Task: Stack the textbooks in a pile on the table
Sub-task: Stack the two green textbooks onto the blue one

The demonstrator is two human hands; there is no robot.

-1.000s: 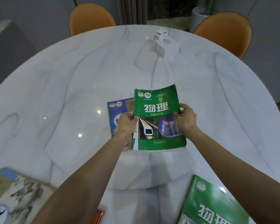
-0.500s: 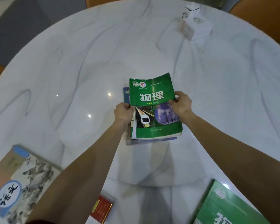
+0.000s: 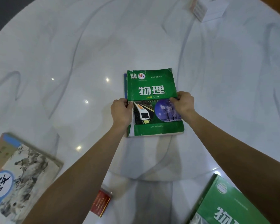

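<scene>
While both hands press in on its long edges, the green physics textbook (image 3: pixel 153 101) lies face up near the middle of the white marble table (image 3: pixel 71 62), set on top of a blue book (image 3: pixel 125 84) of which only a thin strip shows along the green cover's left side. The left hand (image 3: pixel 121 110) is clamped on the spine edge of the green textbook, fingers curled against it about halfway down, where a few loose pages bulge out below the knuckles. The right hand (image 3: pixel 183 105) grips the opposite edge at roughly the same height, thumb lying over the cover picture and fingers wrapped around the side. The top book sits almost square with the one beneath. Well apart from the green textbook, toward the near left rim of the table, lies a book with an ink-painting cover (image 3: pixel 21 180), partly cut off by the frame. Near the right forearm, down and right of the green textbook, a second green physics textbook (image 3: pixel 229 206) lies tilted and only partly in view. Below the green textbook, between the two forearms, sits a small red packet (image 3: pixel 101 202). Far beyond it, at the upper right, stands a white box (image 3: pixel 207 8).
</scene>
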